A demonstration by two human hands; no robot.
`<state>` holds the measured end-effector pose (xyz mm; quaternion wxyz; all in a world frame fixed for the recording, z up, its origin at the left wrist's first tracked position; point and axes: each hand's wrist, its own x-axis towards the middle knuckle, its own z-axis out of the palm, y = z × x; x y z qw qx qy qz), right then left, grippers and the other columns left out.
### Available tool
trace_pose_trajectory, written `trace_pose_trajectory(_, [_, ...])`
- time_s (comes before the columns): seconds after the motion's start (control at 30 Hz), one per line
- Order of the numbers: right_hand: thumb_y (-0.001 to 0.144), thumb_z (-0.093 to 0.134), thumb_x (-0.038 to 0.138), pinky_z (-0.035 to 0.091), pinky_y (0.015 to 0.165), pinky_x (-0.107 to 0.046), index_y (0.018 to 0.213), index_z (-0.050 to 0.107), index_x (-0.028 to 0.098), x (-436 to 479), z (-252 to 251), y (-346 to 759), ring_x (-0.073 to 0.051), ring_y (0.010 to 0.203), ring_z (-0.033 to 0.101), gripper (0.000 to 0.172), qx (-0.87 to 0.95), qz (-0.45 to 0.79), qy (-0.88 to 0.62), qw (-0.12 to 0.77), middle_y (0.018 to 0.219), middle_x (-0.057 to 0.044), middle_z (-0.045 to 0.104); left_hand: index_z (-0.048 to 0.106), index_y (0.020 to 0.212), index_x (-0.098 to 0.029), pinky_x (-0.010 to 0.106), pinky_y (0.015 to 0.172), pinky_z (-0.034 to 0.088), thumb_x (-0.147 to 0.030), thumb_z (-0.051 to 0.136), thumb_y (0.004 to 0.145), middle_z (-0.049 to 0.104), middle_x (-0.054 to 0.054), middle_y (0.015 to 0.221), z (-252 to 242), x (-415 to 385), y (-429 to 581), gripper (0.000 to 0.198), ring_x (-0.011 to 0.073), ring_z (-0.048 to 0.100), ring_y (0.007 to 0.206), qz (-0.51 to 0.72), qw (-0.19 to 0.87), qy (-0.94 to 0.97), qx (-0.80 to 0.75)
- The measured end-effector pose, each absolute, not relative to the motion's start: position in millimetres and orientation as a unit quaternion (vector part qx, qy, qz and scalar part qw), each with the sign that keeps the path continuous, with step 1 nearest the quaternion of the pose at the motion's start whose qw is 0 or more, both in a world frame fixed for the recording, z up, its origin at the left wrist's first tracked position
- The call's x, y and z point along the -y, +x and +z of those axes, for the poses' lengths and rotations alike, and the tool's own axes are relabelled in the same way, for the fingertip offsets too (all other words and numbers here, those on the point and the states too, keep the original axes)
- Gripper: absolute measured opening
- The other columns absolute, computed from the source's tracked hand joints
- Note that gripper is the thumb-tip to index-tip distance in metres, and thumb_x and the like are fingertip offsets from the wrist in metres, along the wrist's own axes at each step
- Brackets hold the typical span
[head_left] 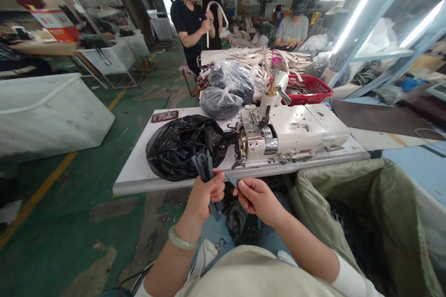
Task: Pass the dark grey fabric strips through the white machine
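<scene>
My left hand [205, 196] grips a bundle of dark grey flat strips [202, 165] just in front of the white table's near edge, with their ends sticking up and down. My right hand [258, 200] pinches one dark strip [231, 178] that runs across towards the bundle. Both hands are above my lap. Beyond them, a black plastic bag [177, 146] full of similar strips lies on the white table [146, 177]. To its right stands a white industrial machine with a chrome head [268, 132].
A phone [164, 116] lies on the table. Farther back are tied plastic bags [228, 88], a red basket [308, 90] and piles of pale straps [268, 60]. A green woven sack [362, 213] stands open at my right. Co-workers [190, 23] handle straps beyond the table.
</scene>
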<state>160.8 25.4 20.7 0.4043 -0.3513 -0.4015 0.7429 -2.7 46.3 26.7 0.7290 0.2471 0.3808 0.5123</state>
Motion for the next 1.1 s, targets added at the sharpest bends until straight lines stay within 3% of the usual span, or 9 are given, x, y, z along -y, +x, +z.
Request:
trace_pose_trajectory(0.2, [0.088,0.056,0.045,0.023,0.034,-0.017,0.093,0.065,0.008,-25,26,174,-0.006,0.038,0.042,0.039,0.312,0.842,-0.268,0.348,0.063,-0.006,0.063,0.054,0.075,-0.016,0.011,0.035,0.017,-0.022,0.077,0.065,0.028,-0.013,0.041,36,-44,2,0.026,0.0004,0.021,0.035,0.508,0.707,0.267,-0.413])
trace_pose_trajectory(0.3, [0.086,0.061,0.04,0.028,0.038,-0.016,0.098,0.065,0.01,-25,24,177,-0.005,0.043,0.044,0.033,0.235,0.901,-0.208,0.298,0.064,-0.001,0.058,0.055,0.075,-0.016,0.011,0.036,0.018,-0.022,0.076,0.065,0.028,-0.013,0.041,39,-44,2,0.024,0.0005,0.022,0.035,0.509,0.706,0.274,-0.409])
trace_pose_trajectory(0.4, [0.081,0.07,0.032,0.025,0.036,-0.013,0.087,0.064,0.011,-25,20,174,-0.003,0.038,0.039,0.023,0.222,0.903,-0.203,0.306,0.055,0.004,0.051,0.058,0.077,-0.015,0.012,0.036,0.018,-0.024,0.077,0.065,0.027,-0.013,0.041,37,-42,4,0.024,0.0005,0.021,0.035,0.495,0.715,0.283,-0.405])
trace_pose_trajectory(0.5, [0.077,0.074,0.033,0.034,0.037,-0.013,0.076,0.063,0.011,-24,19,170,-0.005,0.039,0.049,0.025,0.275,0.85,-0.268,0.362,0.054,0.0,0.059,0.063,0.082,-0.013,0.012,0.036,0.016,-0.028,0.076,0.067,0.024,-0.013,0.042,34,-42,5,0.025,0.0003,0.019,0.036,0.469,0.728,0.299,-0.402])
trace_pose_trajectory(0.63, [0.078,0.073,0.036,0.052,0.051,-0.019,0.08,0.066,0.009,-27,21,174,-0.015,0.058,0.067,0.029,0.297,0.834,-0.305,0.351,0.071,-0.01,0.071,0.065,0.079,-0.011,0.012,0.036,0.017,-0.031,0.075,0.069,0.025,-0.012,0.042,35,-46,6,0.025,0.0001,0.02,0.036,0.463,0.721,0.31,-0.412])
trace_pose_trajectory(0.77, [0.085,0.064,0.044,0.056,0.062,-0.025,0.098,0.066,0.007,-32,23,182,-0.019,0.072,0.07,0.04,0.279,0.872,-0.269,0.299,0.086,-0.015,0.072,0.065,0.076,-0.01,0.013,0.035,0.018,-0.033,0.075,0.069,0.026,-0.012,0.041,36,-51,10,0.026,0.0002,0.02,0.035,0.464,0.706,0.314,-0.434])
trace_pose_trajectory(0.9, [0.083,0.064,0.048,0.053,0.056,-0.022,0.098,0.065,0.01,-36,21,179,-0.014,0.063,0.067,0.041,0.316,0.858,-0.265,0.307,0.08,-0.01,0.07,0.064,0.075,-0.01,0.013,0.035,0.017,-0.035,0.077,0.065,0.029,-0.011,0.042,34,-53,15,0.03,0.0008,0.022,0.036,0.454,0.698,0.313,-0.457])
trace_pose_trajectory(1.0, [0.08,0.066,0.047,0.035,0.038,-0.015,0.08,0.064,0.011,-52,11,179,-0.006,0.039,0.048,0.036,0.407,0.766,-0.337,0.366,0.055,0.001,0.059,0.063,0.076,-0.01,0.013,0.036,0.017,-0.036,0.078,0.064,0.026,-0.012,0.042,31,-56,15,0.032,0.0005,0.021,0.036,0.463,0.685,0.31,-0.469])
trace_pose_trajectory(1.1, [0.076,0.067,0.044,0.019,0.033,-0.016,0.067,0.058,0.013,-89,-3,196,-0.004,0.033,0.032,0.033,0.393,0.655,-0.454,0.458,0.044,0.006,0.045,0.064,0.076,-0.01,0.013,0.036,0.016,-0.037,0.079,0.065,0.023,-0.013,0.043,30,-57,8,0.033,0.0001,0.019,0.037,0.49,0.666,0.298,-0.476])
